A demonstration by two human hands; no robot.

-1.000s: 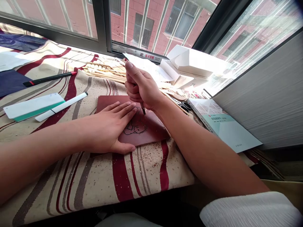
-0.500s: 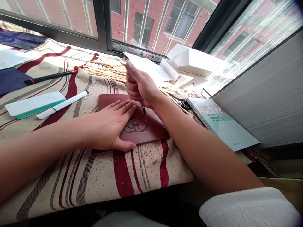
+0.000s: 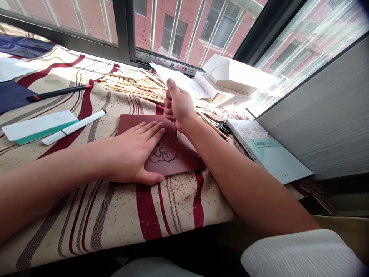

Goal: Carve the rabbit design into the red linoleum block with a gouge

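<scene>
My left hand (image 3: 140,152) lies flat on a reddish-brown board (image 3: 188,159), fingers stretched out and thumb along the near edge. On the board, dark carved lines (image 3: 163,154) make a curling outline, partly covered by that hand. My right hand (image 3: 180,105) is a fist with the thumb on top, wrapped around a carving tool. Only the tool's thin metal end (image 3: 175,134) shows below the fist, pointing down at the board just above the lines; whether it touches cannot be made out. The handle is hidden inside the fist.
Shavings and crumbs (image 3: 184,192) dot the striped cloth (image 3: 123,215). Wood strips (image 3: 135,86), a white box (image 3: 230,77), scissors (image 3: 225,127) and a book (image 3: 273,150) lie behind and right. Left are a white pen (image 3: 75,127), a black-red pen (image 3: 59,93) and a white-green card (image 3: 40,126).
My right fist has shifted a little to the right and its wrist has turned more upright, the tool standing steeper. The left hand stays flat on the board.
</scene>
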